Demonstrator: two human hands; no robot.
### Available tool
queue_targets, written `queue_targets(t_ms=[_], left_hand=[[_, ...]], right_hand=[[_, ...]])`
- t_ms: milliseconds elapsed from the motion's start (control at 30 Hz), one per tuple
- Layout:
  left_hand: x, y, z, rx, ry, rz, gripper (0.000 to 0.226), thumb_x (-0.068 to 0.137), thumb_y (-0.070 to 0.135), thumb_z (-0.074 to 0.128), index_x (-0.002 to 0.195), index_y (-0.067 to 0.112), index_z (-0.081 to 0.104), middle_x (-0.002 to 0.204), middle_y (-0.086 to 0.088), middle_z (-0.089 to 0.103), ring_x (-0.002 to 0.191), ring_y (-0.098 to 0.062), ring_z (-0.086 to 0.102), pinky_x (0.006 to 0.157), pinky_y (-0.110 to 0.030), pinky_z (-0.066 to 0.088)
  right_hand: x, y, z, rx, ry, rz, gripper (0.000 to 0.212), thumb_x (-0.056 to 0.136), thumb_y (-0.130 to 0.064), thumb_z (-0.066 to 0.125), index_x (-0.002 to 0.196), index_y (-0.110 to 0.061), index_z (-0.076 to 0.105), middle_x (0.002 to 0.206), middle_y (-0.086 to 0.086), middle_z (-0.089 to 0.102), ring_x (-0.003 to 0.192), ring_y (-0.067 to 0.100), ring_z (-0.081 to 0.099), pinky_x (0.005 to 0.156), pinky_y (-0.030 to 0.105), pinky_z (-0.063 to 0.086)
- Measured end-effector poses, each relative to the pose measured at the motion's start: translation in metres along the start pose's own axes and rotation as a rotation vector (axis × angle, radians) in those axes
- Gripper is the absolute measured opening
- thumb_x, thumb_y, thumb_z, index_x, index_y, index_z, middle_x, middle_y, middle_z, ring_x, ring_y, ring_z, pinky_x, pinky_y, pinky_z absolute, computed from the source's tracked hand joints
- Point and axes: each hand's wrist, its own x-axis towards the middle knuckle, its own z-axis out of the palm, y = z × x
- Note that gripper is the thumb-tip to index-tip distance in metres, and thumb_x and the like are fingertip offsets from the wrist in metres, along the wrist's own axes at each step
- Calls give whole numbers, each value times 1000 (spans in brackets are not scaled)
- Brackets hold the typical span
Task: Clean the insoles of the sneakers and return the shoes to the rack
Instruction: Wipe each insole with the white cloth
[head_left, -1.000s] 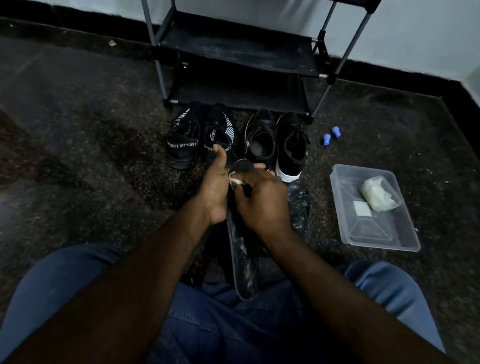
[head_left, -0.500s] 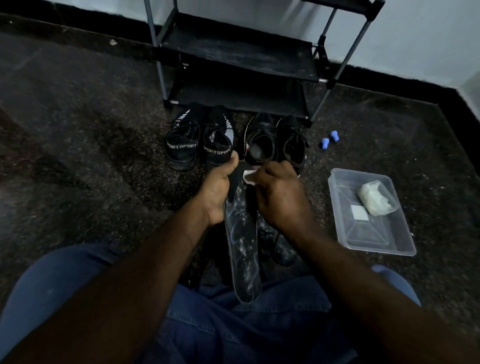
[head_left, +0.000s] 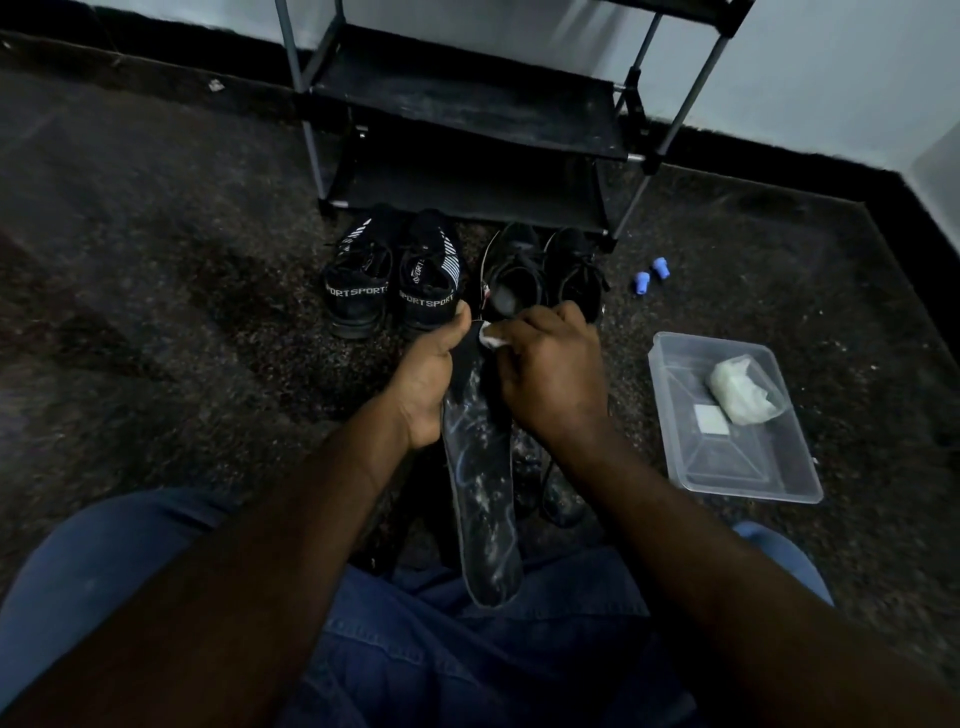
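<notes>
Left hand (head_left: 426, 384) fingers curled round the streaked insole (head_left: 480, 499), thumb up. Right hand (head_left: 550, 379) pinches a white wipe (head_left: 491, 335) against the insole's top end. Insole lies in front of the shoe rack (head_left: 467, 109), nearer than the sneakers (head_left: 389, 280) at the rack's foot.

Open floor (head_left: 156, 322) fills the left. Two sneaker pairs (head_left: 426, 291) block the shoe rack (head_left: 467, 114) front, centre; plastic container (head_left: 727, 467) and blue caps (head_left: 661, 267) occupy the right.
</notes>
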Motion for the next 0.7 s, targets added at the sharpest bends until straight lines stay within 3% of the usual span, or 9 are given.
queue_targets(t_ms=[100, 233, 333, 500, 700], left_hand=[[-1, 4, -1, -18, -3, -11, 65, 104, 59, 35, 114, 4, 69, 100, -15, 72, 88, -26, 71, 77, -35, 57], [4, 4, -4, 19, -3, -10, 78, 105, 60, 25, 143, -2, 50, 137, -20, 64, 123, -31, 65, 92, -42, 57], [6, 0, -1, 19, 20, -6, 78, 105, 60, 26, 143, -4, 51, 139, -21, 61, 125, -31, 63, 91, -41, 57], [3, 1, 2, 57, 60, -3, 76, 103, 62, 33, 138, 0, 60, 130, -22, 66, 109, -31, 69, 85, -37, 59], [7, -3, 0, 30, 86, 31, 76, 104, 59, 31, 138, -4, 57, 132, -21, 66, 124, -32, 64, 96, -38, 55]], right_hand=[[-10, -1, 4, -5, -17, -22, 35, 88, -28, 48, 108, -28, 77, 102, -3, 69, 95, 29, 55, 74, 45, 49], [-37, -6, 12, 50, -46, 9, 35, 87, -26, 50, 107, -25, 78, 102, 0, 71, 92, 31, 57, 78, 47, 50], [-33, -9, 14, 86, -20, 97, 35, 84, -27, 49, 101, -24, 79, 98, 1, 74, 90, 30, 60, 81, 46, 52], [-19, -20, 10, 147, 48, 240, 20, 78, -18, 68, 94, -23, 80, 89, 3, 75, 81, 28, 63, 74, 36, 54], [-26, -33, 18, 240, -5, 200, 19, 80, -16, 67, 92, -22, 80, 90, 4, 75, 86, 25, 62, 79, 37, 50]])
